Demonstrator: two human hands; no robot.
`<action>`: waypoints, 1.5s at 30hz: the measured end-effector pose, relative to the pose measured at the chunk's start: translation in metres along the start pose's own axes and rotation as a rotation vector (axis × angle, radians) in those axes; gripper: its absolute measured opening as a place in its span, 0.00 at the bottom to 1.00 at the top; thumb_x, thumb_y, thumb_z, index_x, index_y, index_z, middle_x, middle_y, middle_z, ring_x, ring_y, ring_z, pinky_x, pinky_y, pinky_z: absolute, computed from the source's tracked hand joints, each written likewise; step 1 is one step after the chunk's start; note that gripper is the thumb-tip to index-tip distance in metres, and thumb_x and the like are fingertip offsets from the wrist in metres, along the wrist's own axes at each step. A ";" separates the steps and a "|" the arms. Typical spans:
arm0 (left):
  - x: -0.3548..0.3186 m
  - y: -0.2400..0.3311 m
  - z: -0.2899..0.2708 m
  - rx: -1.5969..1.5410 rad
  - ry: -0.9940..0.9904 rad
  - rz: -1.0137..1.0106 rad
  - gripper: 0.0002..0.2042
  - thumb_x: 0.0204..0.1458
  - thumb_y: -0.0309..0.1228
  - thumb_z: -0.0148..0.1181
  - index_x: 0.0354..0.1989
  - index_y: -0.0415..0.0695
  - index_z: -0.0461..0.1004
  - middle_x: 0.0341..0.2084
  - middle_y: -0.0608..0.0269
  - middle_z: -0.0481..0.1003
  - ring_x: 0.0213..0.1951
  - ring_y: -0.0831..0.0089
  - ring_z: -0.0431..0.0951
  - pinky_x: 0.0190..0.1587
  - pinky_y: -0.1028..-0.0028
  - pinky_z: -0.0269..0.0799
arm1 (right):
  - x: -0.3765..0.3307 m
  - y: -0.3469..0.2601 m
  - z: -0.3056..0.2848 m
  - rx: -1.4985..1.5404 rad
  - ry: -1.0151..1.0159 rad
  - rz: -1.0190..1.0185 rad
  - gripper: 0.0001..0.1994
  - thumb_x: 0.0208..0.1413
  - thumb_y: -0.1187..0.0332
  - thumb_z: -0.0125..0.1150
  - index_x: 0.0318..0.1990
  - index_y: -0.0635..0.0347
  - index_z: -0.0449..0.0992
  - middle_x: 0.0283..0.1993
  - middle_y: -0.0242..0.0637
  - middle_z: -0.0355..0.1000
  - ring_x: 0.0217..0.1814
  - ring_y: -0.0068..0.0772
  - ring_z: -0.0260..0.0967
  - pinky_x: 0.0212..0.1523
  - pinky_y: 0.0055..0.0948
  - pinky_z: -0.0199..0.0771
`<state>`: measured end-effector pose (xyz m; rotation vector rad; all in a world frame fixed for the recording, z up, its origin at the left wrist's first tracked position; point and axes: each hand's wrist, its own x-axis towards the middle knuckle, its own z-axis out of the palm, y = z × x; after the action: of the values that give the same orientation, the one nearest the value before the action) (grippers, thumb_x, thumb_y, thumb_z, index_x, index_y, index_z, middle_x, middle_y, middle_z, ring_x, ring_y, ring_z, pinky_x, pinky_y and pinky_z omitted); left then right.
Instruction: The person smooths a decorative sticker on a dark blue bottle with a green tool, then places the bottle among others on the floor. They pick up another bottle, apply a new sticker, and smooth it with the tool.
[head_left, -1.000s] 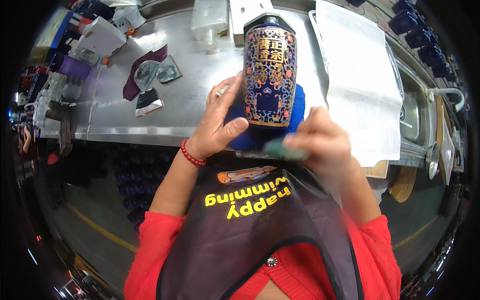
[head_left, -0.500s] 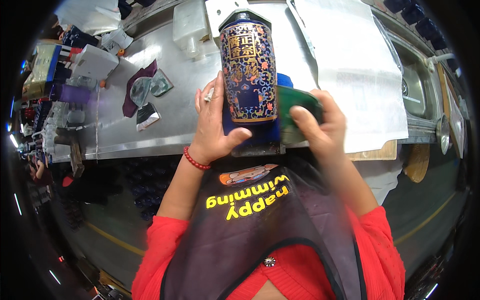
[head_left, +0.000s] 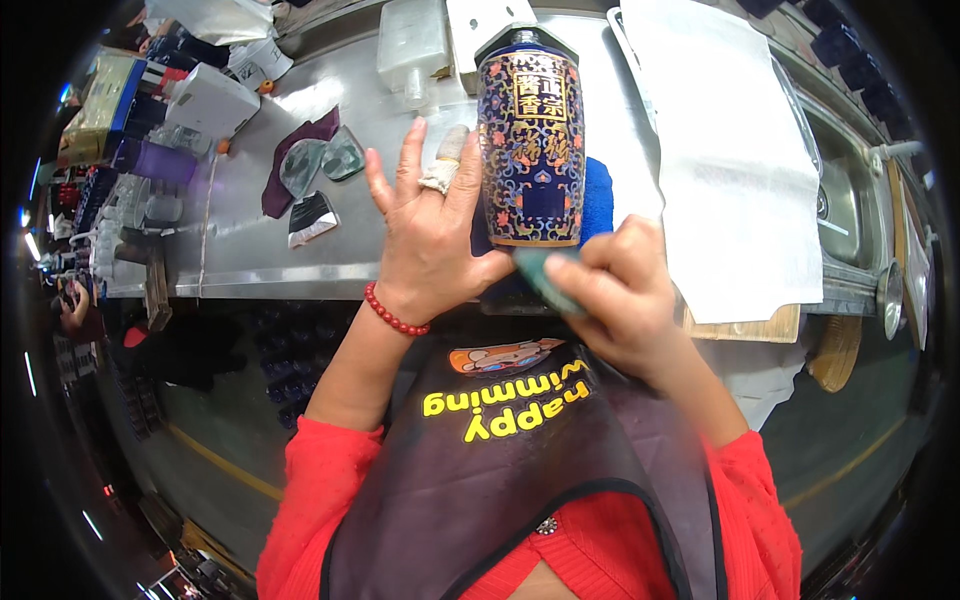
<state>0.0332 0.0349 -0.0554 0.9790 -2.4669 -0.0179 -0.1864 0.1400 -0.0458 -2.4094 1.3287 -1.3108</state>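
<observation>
A dark blue bottle (head_left: 533, 180) with coloured flowers and gold lettering lies on a folded blue cloth (head_left: 599, 195), its neck pointing away from me. My left hand (head_left: 430, 225) is open beside it, fingers spread, with the forefinger and thumb against or close to the bottle's left side and base; I cannot tell how firmly they touch. A grey-white wrap (head_left: 448, 160) covers one finger. My right hand (head_left: 620, 290) is closed around a thin green pad (head_left: 545, 280), blurred by motion, at the bottle's base edge. The pad's far part is hidden by my fingers.
Left on the metal table (head_left: 350, 235) are a purple cloth (head_left: 285, 165), greenish scraps (head_left: 342, 155) and a black-and-white piece (head_left: 312, 220). A clear container (head_left: 412, 50) stands behind. White sheeting (head_left: 735, 160) covers a board on the right, beside a sink (head_left: 850, 195).
The green pad has moved from the bottle's right side to its base, and my right hand has turned. My left fingers have spread wider. The whole view has shifted slightly.
</observation>
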 end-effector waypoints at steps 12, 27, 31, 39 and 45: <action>-0.033 0.021 0.021 -0.003 0.151 0.059 0.30 0.61 0.61 0.49 0.65 0.58 0.74 0.67 0.58 0.66 0.73 0.48 0.49 0.72 0.38 0.24 | -0.005 0.006 0.010 0.248 0.287 0.489 0.10 0.53 0.73 0.72 0.42 0.63 0.79 0.32 0.35 0.71 0.31 0.31 0.67 0.35 0.28 0.68; -0.011 -0.004 0.009 0.039 0.272 -0.001 0.51 0.39 0.60 0.71 0.72 0.48 0.61 0.64 0.59 0.70 0.73 0.49 0.51 0.72 0.42 0.20 | 0.016 -0.008 -0.005 0.183 -0.040 0.076 0.16 0.40 0.77 0.74 0.41 0.59 0.81 0.32 0.34 0.71 0.32 0.34 0.69 0.36 0.35 0.67; -0.004 0.002 0.000 0.126 0.325 0.121 0.49 0.35 0.57 0.74 0.70 0.55 0.65 0.63 0.68 0.72 0.74 0.53 0.50 0.73 0.42 0.18 | 0.011 -0.008 -0.001 0.290 0.207 0.486 0.08 0.54 0.78 0.70 0.41 0.63 0.80 0.32 0.37 0.72 0.31 0.29 0.70 0.31 0.27 0.68; -0.006 0.000 0.023 -0.169 0.275 -0.039 0.57 0.37 0.59 0.74 0.76 0.47 0.52 0.64 0.54 0.68 0.74 0.46 0.45 0.72 0.42 0.17 | 0.009 -0.012 0.000 0.115 -0.110 0.077 0.18 0.43 0.80 0.74 0.44 0.60 0.81 0.34 0.39 0.72 0.33 0.40 0.71 0.34 0.34 0.71; -0.009 -0.002 0.032 -0.166 0.274 -0.044 0.58 0.38 0.61 0.74 0.75 0.42 0.51 0.63 0.51 0.69 0.74 0.46 0.45 0.71 0.42 0.17 | 0.003 -0.007 0.004 0.005 0.053 0.120 0.23 0.40 0.83 0.73 0.48 0.59 0.81 0.36 0.38 0.72 0.36 0.40 0.69 0.36 0.34 0.70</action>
<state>0.0260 0.0343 -0.0875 0.8994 -2.1569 -0.0954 -0.1787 0.1410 -0.0435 -2.2674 1.4572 -1.3526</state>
